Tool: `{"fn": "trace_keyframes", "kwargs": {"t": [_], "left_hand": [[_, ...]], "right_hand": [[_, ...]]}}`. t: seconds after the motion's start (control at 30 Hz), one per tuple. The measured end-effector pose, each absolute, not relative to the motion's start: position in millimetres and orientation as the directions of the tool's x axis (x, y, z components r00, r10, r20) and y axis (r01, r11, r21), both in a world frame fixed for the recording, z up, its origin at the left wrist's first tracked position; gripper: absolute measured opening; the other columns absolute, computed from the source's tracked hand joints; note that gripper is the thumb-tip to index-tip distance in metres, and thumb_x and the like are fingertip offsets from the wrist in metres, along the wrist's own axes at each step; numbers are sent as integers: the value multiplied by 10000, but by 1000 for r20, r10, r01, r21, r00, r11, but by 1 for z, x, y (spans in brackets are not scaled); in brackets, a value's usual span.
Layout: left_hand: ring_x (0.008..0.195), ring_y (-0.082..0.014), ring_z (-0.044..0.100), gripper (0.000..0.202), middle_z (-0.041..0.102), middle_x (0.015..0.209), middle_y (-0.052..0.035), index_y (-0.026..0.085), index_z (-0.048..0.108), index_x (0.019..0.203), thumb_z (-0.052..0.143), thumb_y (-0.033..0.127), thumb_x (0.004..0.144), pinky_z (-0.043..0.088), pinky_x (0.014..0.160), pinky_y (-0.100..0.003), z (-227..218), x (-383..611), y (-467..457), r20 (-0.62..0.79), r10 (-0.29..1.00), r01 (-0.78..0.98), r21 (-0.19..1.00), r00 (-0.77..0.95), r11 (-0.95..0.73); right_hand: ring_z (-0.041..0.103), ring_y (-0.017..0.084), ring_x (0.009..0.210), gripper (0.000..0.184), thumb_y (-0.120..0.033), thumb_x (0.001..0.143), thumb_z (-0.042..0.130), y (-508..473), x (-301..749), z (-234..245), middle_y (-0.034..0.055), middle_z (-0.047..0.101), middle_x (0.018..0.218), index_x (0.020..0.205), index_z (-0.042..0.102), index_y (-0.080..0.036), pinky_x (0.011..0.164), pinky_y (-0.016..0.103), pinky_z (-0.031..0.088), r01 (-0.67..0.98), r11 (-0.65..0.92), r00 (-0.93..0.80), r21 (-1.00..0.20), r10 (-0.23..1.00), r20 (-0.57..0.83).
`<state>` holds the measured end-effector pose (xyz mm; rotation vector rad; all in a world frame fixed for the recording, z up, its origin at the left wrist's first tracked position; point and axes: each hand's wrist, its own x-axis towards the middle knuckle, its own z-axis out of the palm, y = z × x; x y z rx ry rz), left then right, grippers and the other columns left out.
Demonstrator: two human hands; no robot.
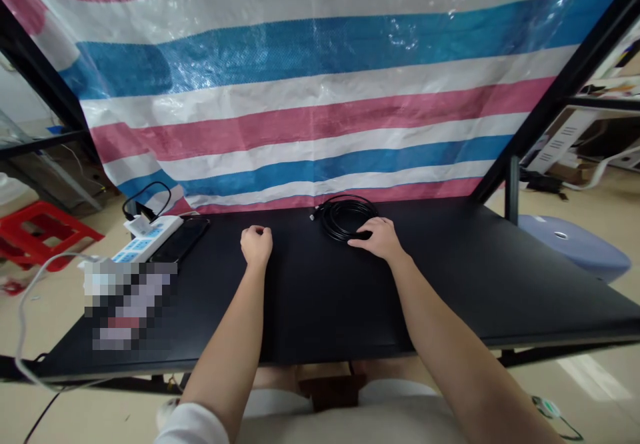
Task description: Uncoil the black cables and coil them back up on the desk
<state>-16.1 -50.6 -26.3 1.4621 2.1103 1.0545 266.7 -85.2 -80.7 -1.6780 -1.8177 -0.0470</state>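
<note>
A black cable (331, 228) lies wound in a round coil near the back of the black table, a connector end (315, 215) sticking out at its left. My right hand (383, 236) grips the coil's front right edge, thumb and fingers curled round it. Left of the coil and apart from it, my left hand (257, 245) rests on the table in a loose fist. Nothing sticks out of that fist, though its inside is mostly hidden.
On the table's left stand a white power strip (163, 232) with plugs and a dark phone (184, 239), beside a blurred-out patch. A striped plastic sheet (310, 117) hangs behind the black table (330, 304). A red stool (45, 231) and a bluish stool (575, 244) flank it.
</note>
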Motion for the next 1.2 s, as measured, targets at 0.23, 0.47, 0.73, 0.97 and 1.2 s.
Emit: {"fn": "trace_keyframes", "kwargs": {"t": [0.23, 0.47, 0.73, 0.97, 1.2], "left_hand": [[956, -281, 626, 85, 654, 989, -120, 201, 604, 672, 563, 164, 737, 473, 873, -368, -33, -16, -46, 152, 924, 677, 723, -350, 138], [954, -275, 626, 81, 652, 995, -118, 198, 616, 684, 560, 172, 737, 479, 869, -366, -37, -14, -44, 172, 936, 718, 688, -307, 109], [962, -269, 629, 112, 662, 1013, -121, 187, 640, 716, 538, 187, 764, 481, 861, -350, -36, -10, -44, 156, 947, 754, 646, -282, 118], [997, -261, 635, 162, 673, 1057, -115, 190, 671, 810, 511, 217, 811, 476, 865, -330, -33, -5, -44, 76, 975, 808, 574, -210, 129], [1070, -283, 612, 146, 678, 1066, -95, 221, 665, 811, 529, 273, 817, 450, 930, -375, -35, -6, -43, 19, 999, 913, 406, -41, 29]], "right_hand": [[633, 282, 851, 291, -527, 525, 806, -83, 290, -86, 26, 698, 756, 604, 690, -271, 902, 514, 386, 850, 159, 131, -502, 859, 494], [635, 258, 879, 213, -464, 715, 642, -86, 288, -84, 46, 709, 828, 706, 690, -256, 894, 463, 437, 748, 237, 270, -620, 745, 610], [599, 272, 827, 192, -360, 720, 561, -83, 289, -79, 96, 657, 744, 711, 635, -183, 869, 460, 452, 586, -169, 756, -793, 467, 459], [634, 270, 809, 107, -274, 658, 653, -78, 276, -55, 86, 686, 749, 716, 699, -197, 800, 423, 493, 382, -409, 863, -828, 479, 161], [634, 261, 790, 107, -206, 699, 565, -70, 270, -54, 100, 677, 757, 719, 669, -192, 753, 371, 490, 342, -388, 897, -856, 407, 174]]}}
